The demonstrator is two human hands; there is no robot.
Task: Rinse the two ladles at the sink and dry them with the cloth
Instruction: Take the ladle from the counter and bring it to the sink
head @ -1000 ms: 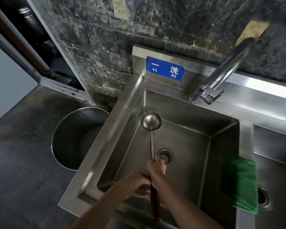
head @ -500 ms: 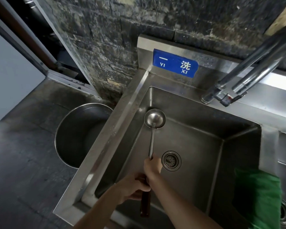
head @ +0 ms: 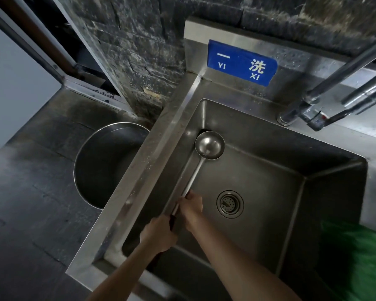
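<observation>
Over the sink point(head: 334, 170), both hands grip one ladle point(head: 209, 144): left hand point(head: 157, 234) fingers curled round its handle, right hand point(head: 191, 206) pinching the shaft. Swing the bowl right, under the faucet point(head: 339, 72).

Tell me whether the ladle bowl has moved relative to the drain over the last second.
Yes. The ladle bowl has shifted left and toward the sink's back-left corner, away from the drain; it sat almost straight behind the drain, and now lies close to the left wall.

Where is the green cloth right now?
In the head view, the green cloth hangs at the lower right, over the sink's right wall, away from both hands.
</observation>
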